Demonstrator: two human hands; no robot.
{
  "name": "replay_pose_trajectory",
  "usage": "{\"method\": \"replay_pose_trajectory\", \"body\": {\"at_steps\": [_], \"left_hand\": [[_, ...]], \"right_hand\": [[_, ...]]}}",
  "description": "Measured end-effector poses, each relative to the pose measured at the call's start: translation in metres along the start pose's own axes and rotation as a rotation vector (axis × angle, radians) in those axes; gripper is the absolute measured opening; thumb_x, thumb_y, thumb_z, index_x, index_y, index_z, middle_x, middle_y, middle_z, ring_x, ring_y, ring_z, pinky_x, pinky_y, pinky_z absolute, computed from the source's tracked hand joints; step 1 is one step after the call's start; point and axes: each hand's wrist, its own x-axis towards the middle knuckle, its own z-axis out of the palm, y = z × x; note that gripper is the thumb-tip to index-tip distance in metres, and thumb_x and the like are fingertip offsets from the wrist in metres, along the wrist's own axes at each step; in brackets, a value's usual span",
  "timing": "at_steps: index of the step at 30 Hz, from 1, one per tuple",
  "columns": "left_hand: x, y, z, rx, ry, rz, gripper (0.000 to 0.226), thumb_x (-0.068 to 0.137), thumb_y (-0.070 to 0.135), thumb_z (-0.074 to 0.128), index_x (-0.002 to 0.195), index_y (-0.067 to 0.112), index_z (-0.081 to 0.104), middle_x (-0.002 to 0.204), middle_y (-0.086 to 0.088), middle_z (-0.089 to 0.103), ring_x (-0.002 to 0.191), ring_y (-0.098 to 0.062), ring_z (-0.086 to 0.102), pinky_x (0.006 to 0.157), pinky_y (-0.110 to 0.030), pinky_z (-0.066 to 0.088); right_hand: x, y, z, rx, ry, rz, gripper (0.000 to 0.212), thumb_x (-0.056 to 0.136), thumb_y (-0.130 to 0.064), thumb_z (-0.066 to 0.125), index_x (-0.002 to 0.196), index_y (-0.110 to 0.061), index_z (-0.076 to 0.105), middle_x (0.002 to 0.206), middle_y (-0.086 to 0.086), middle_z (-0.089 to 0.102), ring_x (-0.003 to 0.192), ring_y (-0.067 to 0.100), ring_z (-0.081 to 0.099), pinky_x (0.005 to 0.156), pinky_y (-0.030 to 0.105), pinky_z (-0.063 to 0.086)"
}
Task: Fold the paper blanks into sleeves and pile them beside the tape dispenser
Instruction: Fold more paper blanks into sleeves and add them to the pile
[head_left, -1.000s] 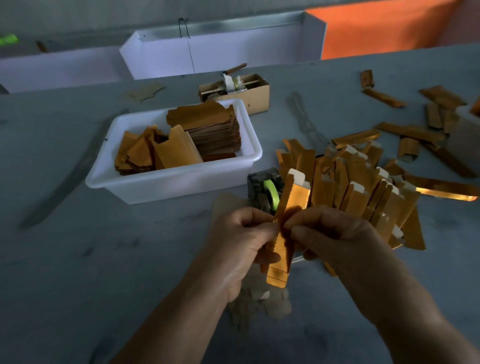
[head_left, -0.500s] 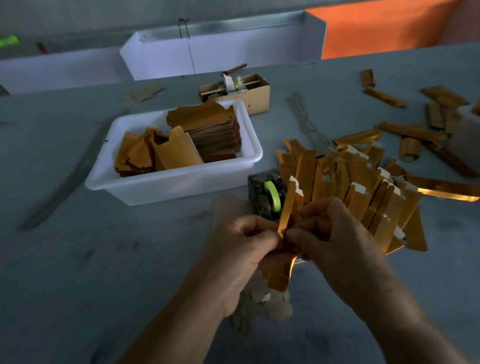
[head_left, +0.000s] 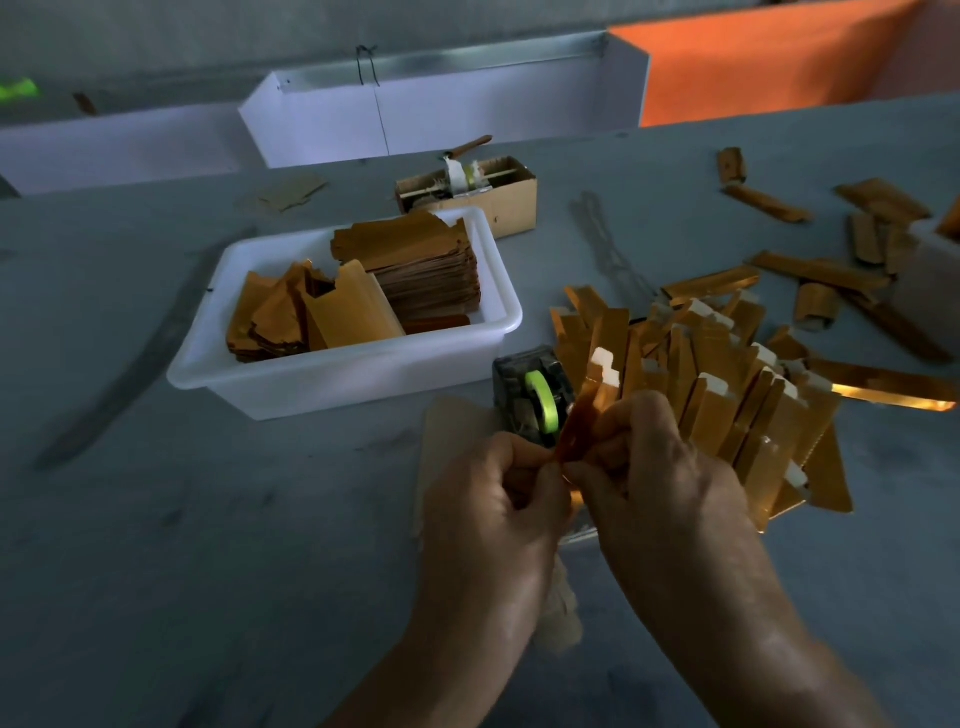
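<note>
Here the left hand (head_left: 493, 499) and right hand (head_left: 654, 483) pinch one paper blank (head_left: 576, 431), its white-tipped end rising above both grips.

Beneath your two hands, which pinch one gold blank together, runs a grey table (head_left: 156, 519), and just beyond your grip on it sits the tape dispenser (head_left: 530, 402) with its green roll. Just right of the grip the pile of folded sleeves (head_left: 727, 395) lies fanned against the dispenser, with loose gold strips (head_left: 821, 270) scattered farther right. Up and left of the grip rests a white tub (head_left: 337, 374) of blanks, a small cardboard box (head_left: 498, 195) behind it.
</note>
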Motion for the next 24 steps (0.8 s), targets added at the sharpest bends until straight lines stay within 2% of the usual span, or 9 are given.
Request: {"method": "replay_pose_trajectory", "body": {"at_steps": [2, 6, 11, 13, 16, 18, 21, 22, 24], "left_hand": [[-0.001, 0.000, 0.000, 0.003, 0.021, 0.040, 0.016, 0.084, 0.009, 0.065, 0.071, 0.018, 0.068, 0.063, -0.003, 0.069, 0.059, -0.018, 0.067, 0.056, -0.037, 0.057], [0.002, 0.000, -0.011, -0.039, 0.017, -0.007, 0.007, 0.082, 0.021, 0.065, 0.076, 0.020, 0.068, 0.071, 0.004, 0.071, 0.064, -0.009, 0.068, 0.055, -0.020, 0.055], [0.011, 0.000, -0.019, -0.182, -0.126, -0.232, 0.009, 0.085, 0.022, 0.065, 0.086, 0.015, 0.070, 0.083, -0.002, 0.074, 0.079, -0.016, 0.072, 0.074, -0.033, 0.059], [0.010, 0.002, -0.019, -0.174, -0.204, -0.218, 0.010, 0.087, 0.022, 0.063, 0.087, 0.014, 0.069, 0.084, -0.003, 0.073, 0.081, -0.016, 0.072, 0.075, -0.033, 0.059], [0.012, 0.002, -0.025, -0.152, -0.292, -0.207, 0.009, 0.089, 0.018, 0.061, 0.088, 0.015, 0.069, 0.080, -0.002, 0.073, 0.074, -0.011, 0.071, 0.064, -0.021, 0.056], [0.017, -0.001, -0.032, -0.151, -0.356, -0.236, 0.007, 0.089, 0.015, 0.062, 0.088, 0.012, 0.069, 0.078, -0.003, 0.073, 0.069, -0.012, 0.070, 0.056, -0.016, 0.051], [0.025, -0.004, -0.045, -0.112, -0.451, -0.273, 0.008, 0.087, 0.021, 0.065, 0.091, 0.016, 0.070, 0.084, -0.003, 0.075, 0.078, -0.014, 0.073, 0.053, -0.015, 0.049], [0.028, -0.007, -0.049, -0.087, -0.418, -0.276, 0.008, 0.087, 0.021, 0.065, 0.092, 0.017, 0.069, 0.083, -0.002, 0.076, 0.077, -0.014, 0.073, 0.052, -0.016, 0.050], [0.040, -0.021, -0.061, 0.074, -0.200, -0.233, 0.006, 0.089, 0.019, 0.064, 0.092, 0.015, 0.068, 0.077, -0.001, 0.075, 0.073, -0.014, 0.073, 0.055, -0.025, 0.054]], "right_hand": [[0.000, -0.003, -0.001, -0.030, 0.006, -0.005, 0.029, 0.086, -0.035, 0.061, 0.097, -0.027, 0.037, 0.078, -0.008, 0.060, 0.073, 0.012, 0.063, 0.068, 0.035, 0.055], [0.003, 0.003, -0.005, -0.129, 0.061, -0.038, 0.040, 0.072, -0.057, 0.060, 0.091, -0.028, 0.039, 0.062, -0.014, 0.049, 0.053, -0.002, 0.047, 0.047, 0.020, 0.040], [0.008, 0.012, -0.005, 0.197, -0.059, 0.013, 0.053, 0.058, -0.069, 0.043, 0.092, -0.029, 0.051, 0.073, -0.014, 0.059, 0.064, -0.003, 0.058, 0.052, 0.010, 0.047], [0.007, 0.013, 0.002, 0.282, -0.097, 0.040, 0.038, 0.058, -0.064, 0.049, 0.086, -0.038, 0.048, 0.076, -0.016, 0.060, 0.068, -0.005, 0.060, 0.057, 0.004, 0.046], [0.008, 0.016, 0.010, 0.403, -0.165, 0.087, 0.015, 0.074, -0.043, 0.059, 0.084, -0.039, 0.049, 0.079, -0.011, 0.065, 0.073, -0.004, 0.064, 0.056, 0.007, 0.048], [0.008, 0.018, 0.012, 0.436, -0.216, 0.073, 0.015, 0.081, -0.029, 0.061, 0.087, -0.039, 0.051, 0.080, -0.010, 0.067, 0.075, -0.006, 0.064, 0.058, 0.006, 0.048], [0.009, 0.020, 0.010, 0.393, -0.232, 0.049, 0.021, 0.085, -0.027, 0.058, 0.087, -0.047, 0.051, 0.081, -0.017, 0.063, 0.078, -0.010, 0.060, 0.057, 0.010, 0.045], [0.010, 0.020, 0.008, 0.383, -0.223, 0.050, 0.021, 0.086, -0.028, 0.057, 0.088, -0.048, 0.051, 0.080, -0.019, 0.062, 0.077, -0.009, 0.059, 0.057, 0.011, 0.043], [0.017, 0.023, 0.000, 0.367, -0.169, 0.062, 0.018, 0.087, -0.031, 0.056, 0.096, -0.046, 0.054, 0.079, -0.013, 0.062, 0.071, 0.000, 0.062, 0.056, 0.013, 0.044]]}}
